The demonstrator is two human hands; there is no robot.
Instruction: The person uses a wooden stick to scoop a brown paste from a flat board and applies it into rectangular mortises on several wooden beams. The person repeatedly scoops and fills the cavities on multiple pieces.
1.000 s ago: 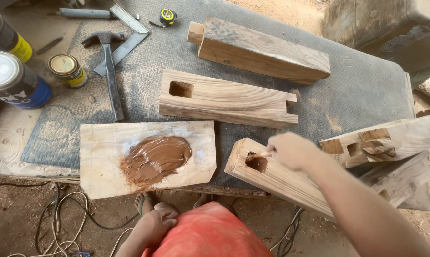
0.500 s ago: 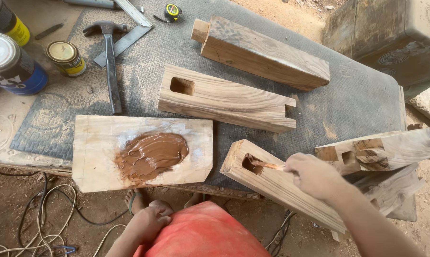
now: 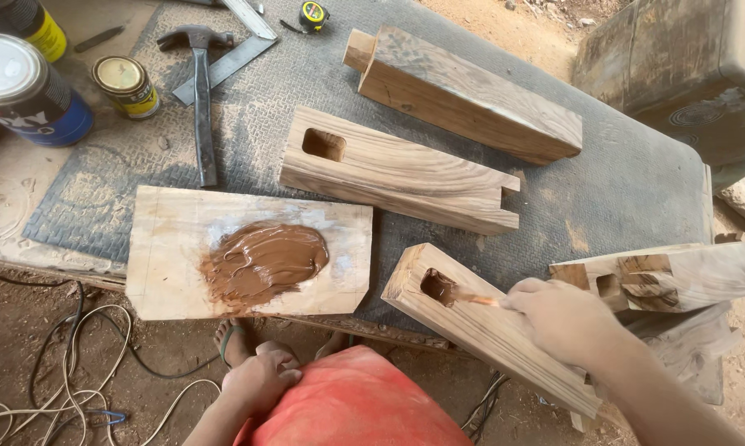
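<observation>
head view: single frame, looking down at tabletop point(image 3: 636, 182) with grey textured mat
right hand point(image 3: 564, 318): lower right of frame, closed around thin stick point(image 3: 475, 300); only the stick's tip end visible past the fingers
stick tip: inside the rectangular mortise of near wood block point(image 3: 480, 326), brown paste on it
near wood block: lower centre-right, lying diagonally, mortise end toward frame centre, far end hidden under right hand and forearm
left hand point(image 3: 261, 380): bottom centre-left, resting on red-clad knee point(image 3: 356, 405), fingers curled loosely, holding nothing
flat board point(image 3: 174, 256): centre left, overhanging tabletop edge, carrying a smear of brown paste point(image 3: 263, 260) in its middle
middle block point(image 3: 397, 169): frame centre, mortise at its left end, notch at its right end, apart from the near wood block
far block point(image 3: 471, 95): upper centre, tenon stub at its left end, lying diagonally
right-side blocks point(image 3: 678, 277): right edge, mortises smeared brown, just beside the right hand
hammer point(image 3: 199, 91): upper left, head away from camera, handle pointing toward flat board
steel square point(image 3: 240, 41): upper left, crossing just beside hammer head
tape measure point(image 3: 313, 13): top centre, yellow and black
tins: small tin point(image 3: 126, 84) and large blue tin point(image 3: 21, 91) at upper left, yellow tin point(image 3: 38, 29) in top left corner
cables point(image 3: 67, 372): lower left, loose on dirt floor
foot point(image 3: 230, 339): in sandal, below flat board edge
</observation>
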